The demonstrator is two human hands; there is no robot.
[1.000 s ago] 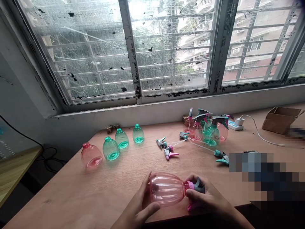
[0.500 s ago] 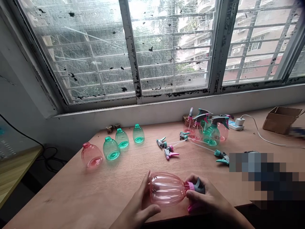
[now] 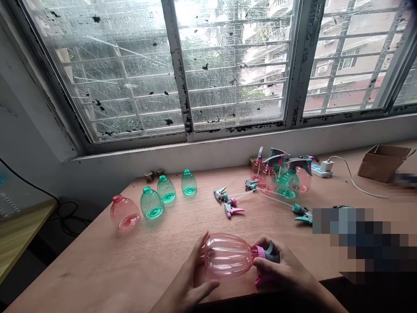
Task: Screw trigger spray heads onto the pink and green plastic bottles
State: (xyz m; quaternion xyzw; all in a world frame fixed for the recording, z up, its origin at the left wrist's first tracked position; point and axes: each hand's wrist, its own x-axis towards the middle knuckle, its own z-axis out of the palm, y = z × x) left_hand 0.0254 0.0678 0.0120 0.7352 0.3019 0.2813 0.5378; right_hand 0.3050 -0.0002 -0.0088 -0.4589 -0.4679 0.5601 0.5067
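Note:
A clear pink spray bottle (image 3: 228, 256) lies sideways between my hands, low over the table's front edge. My right hand (image 3: 280, 265) grips its neck and grey-and-pink trigger head (image 3: 260, 252), the thumb on the pink collar. The pink trigger (image 3: 263, 280) points down beneath that hand. My left hand (image 3: 193, 274) cups the bottle's base, with fingers on the far side and the thumb along the near side. Several spray heads (image 3: 232, 208) with thin tubes lie beyond. Another teal-and-dark spray head (image 3: 302, 214) lies to the right.
Headless green bottles (image 3: 152, 203) and a pink one (image 3: 125, 213) stand at left. Fitted spray bottles (image 3: 288, 182) cluster at the back, near a power strip (image 3: 322, 170) and a cardboard box (image 3: 384, 163). A blurred patch covers the right side.
The bottle seems slightly turned about its length, its highlights lying differently. Both hands keep almost the same place; the view has shifted slightly.

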